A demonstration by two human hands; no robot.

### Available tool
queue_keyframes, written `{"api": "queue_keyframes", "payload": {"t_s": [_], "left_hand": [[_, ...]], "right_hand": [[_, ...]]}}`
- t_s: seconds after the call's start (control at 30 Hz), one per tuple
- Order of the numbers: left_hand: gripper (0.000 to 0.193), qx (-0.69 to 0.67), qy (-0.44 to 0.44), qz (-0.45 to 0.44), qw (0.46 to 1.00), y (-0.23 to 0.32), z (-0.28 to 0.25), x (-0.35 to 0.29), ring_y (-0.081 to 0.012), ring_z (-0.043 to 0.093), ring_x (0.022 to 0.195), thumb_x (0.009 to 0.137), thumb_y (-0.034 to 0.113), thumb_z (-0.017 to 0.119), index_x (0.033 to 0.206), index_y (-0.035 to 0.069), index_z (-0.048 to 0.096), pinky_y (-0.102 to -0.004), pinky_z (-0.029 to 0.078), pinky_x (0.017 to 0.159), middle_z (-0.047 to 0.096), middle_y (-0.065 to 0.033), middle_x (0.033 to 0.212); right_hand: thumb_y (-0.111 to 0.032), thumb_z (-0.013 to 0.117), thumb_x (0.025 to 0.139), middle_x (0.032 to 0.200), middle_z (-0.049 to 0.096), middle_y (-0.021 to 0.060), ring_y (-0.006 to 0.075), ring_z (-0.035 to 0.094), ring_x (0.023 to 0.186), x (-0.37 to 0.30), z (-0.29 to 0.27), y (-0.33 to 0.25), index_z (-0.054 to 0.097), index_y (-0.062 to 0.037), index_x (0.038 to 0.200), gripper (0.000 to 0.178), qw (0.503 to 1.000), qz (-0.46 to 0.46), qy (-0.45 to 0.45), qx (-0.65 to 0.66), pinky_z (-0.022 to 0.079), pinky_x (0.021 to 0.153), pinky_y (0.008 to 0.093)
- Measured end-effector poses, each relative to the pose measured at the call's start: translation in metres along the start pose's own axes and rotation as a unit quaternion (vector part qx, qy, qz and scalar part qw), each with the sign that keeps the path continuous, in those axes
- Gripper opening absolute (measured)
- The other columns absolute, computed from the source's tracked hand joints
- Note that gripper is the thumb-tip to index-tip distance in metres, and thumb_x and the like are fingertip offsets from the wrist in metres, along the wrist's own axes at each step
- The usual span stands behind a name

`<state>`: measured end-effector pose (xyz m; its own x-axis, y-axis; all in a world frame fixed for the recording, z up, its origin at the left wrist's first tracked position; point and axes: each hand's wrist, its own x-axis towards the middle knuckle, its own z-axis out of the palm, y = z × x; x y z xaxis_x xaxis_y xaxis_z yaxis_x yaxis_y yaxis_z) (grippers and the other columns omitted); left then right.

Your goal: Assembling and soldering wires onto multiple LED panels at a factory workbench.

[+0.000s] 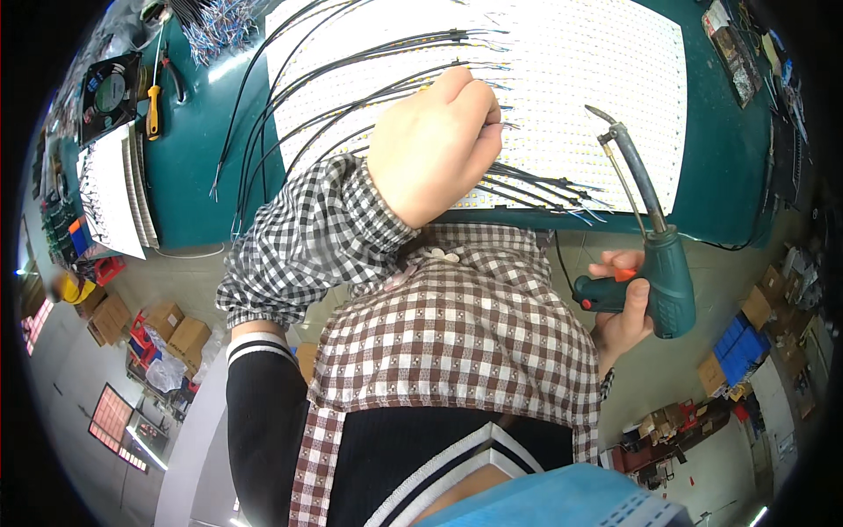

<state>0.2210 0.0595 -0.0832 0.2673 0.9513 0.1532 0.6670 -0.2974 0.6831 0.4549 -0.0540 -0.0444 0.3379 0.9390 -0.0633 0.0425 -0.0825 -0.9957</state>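
My left hand (435, 145) is over the white board (606, 53), back of the hand up and fingers curled together. It pinches a cable whose thin stripped wire ends show just past the fingertips; the grip itself is mostly hidden. Black cables (351, 63) lie in rows across the board, their blue and white wire ends pointing right. More bundled cables (536, 183) lie below the hand near the board's front edge. My right hand (625, 321) is closed round the handle of a green soldering gun (669, 281) with a red trigger. Its bent metal tip (601, 114) hangs over the board's right side, apart from the cables.
On the green table (198, 189) at left are a black fan (110, 95), a yellow-handled screwdriver (154, 110), pliers (174, 79) and stacked white panels (114, 193). A pile of loose wires (219, 26) lies farther back. Cardboard boxes (187, 341) stand on the floor.
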Motion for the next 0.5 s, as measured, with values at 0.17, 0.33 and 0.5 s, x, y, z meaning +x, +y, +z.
{"api": "queue_keyframes", "payload": {"t_s": [0.17, 0.33, 0.5], "left_hand": [[0.009, -0.061, 0.014, 0.023, 0.998, -0.006, 0.001, 0.002, -0.0198, 0.060, 0.064, 0.075, 0.007, 0.065, 0.077, 0.005, 0.057, -0.0280, 0.048, 0.055, 0.056, -0.0057, 0.075], [0.010, -0.089, 0.037, 0.019, 0.995, -0.010, 0.005, -0.001, -0.0186, 0.059, 0.062, 0.073, 0.004, 0.065, 0.076, 0.004, 0.056, -0.0268, 0.048, 0.055, 0.055, -0.0057, 0.073], [0.010, -0.107, 0.043, 0.021, 0.993, -0.010, 0.005, -0.002, -0.0184, 0.059, 0.061, 0.071, 0.003, 0.065, 0.075, 0.003, 0.056, -0.0268, 0.048, 0.054, 0.054, -0.0058, 0.072]], "right_hand": [[-0.020, 0.059, 0.087, 0.090, 0.059, 0.0194, 0.0319, 0.064, 0.082, -0.004, 0.007, -0.003, 0.051, 0.0127, 0.107, 0.039, 1.000, -0.012, -0.013, -0.012, 0.059, 0.062, 0.0363], [-0.021, 0.060, 0.086, 0.091, 0.058, 0.0190, 0.0328, 0.063, 0.084, -0.010, 0.004, -0.004, 0.052, 0.0124, 0.108, 0.041, 0.999, 0.032, -0.026, -0.030, 0.059, 0.063, 0.0366], [-0.021, 0.061, 0.086, 0.092, 0.058, 0.0190, 0.0323, 0.063, 0.084, -0.017, 0.004, -0.006, 0.054, 0.0116, 0.105, 0.039, 0.997, 0.063, -0.039, -0.036, 0.058, 0.063, 0.0365]]}}
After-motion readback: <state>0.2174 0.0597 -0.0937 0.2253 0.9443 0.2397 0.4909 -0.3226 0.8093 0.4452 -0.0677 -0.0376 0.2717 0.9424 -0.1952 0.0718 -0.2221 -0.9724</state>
